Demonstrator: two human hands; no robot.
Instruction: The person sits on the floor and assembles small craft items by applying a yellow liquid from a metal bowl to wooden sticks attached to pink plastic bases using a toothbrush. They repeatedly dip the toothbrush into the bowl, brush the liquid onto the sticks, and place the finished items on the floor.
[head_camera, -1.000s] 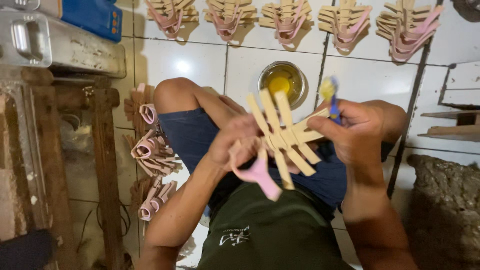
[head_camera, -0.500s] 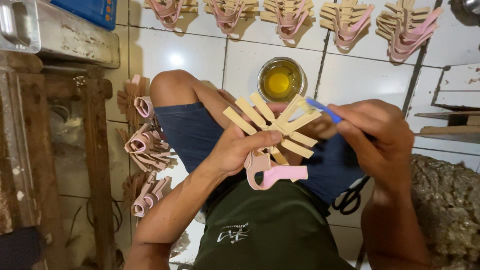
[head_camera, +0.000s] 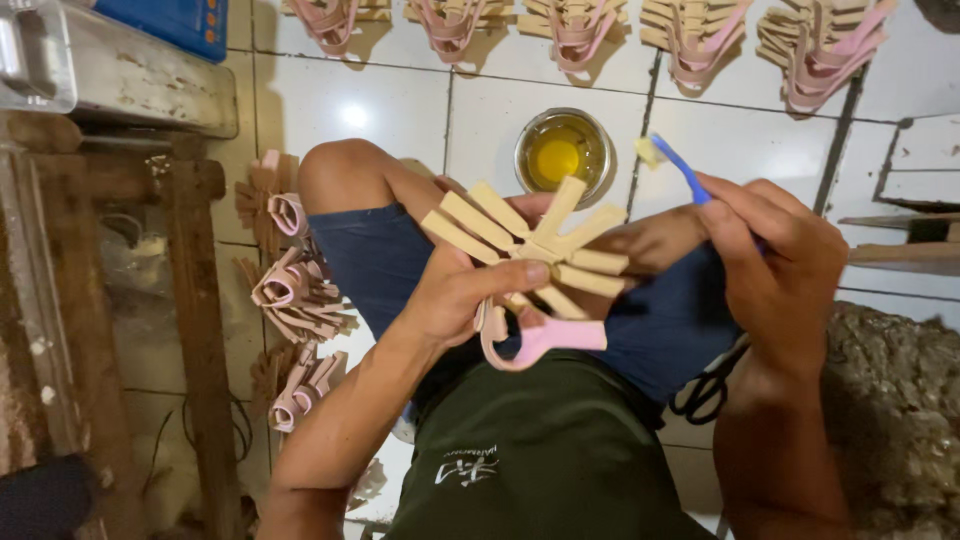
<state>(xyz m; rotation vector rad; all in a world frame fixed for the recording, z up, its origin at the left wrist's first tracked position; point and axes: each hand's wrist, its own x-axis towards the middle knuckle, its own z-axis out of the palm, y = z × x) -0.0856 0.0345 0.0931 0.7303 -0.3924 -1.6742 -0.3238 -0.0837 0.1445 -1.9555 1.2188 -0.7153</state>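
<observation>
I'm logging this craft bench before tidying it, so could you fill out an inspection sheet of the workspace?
Surface: white tiled floor, dark grout lines.
Job's things: fan of flat tan wooden strips with a pink loop; blue-handled brush; round glass bowl of yellow liquid.
Clutter: finished tan and pink pieces in a row at the top, more piled beside the knee; black scissors.
Grippers: left hand grips the fan; right hand holds the brush.
Cables: thin dark cord by the wooden frame.
Surroundings: worn wooden frame, grey metal box.
</observation>
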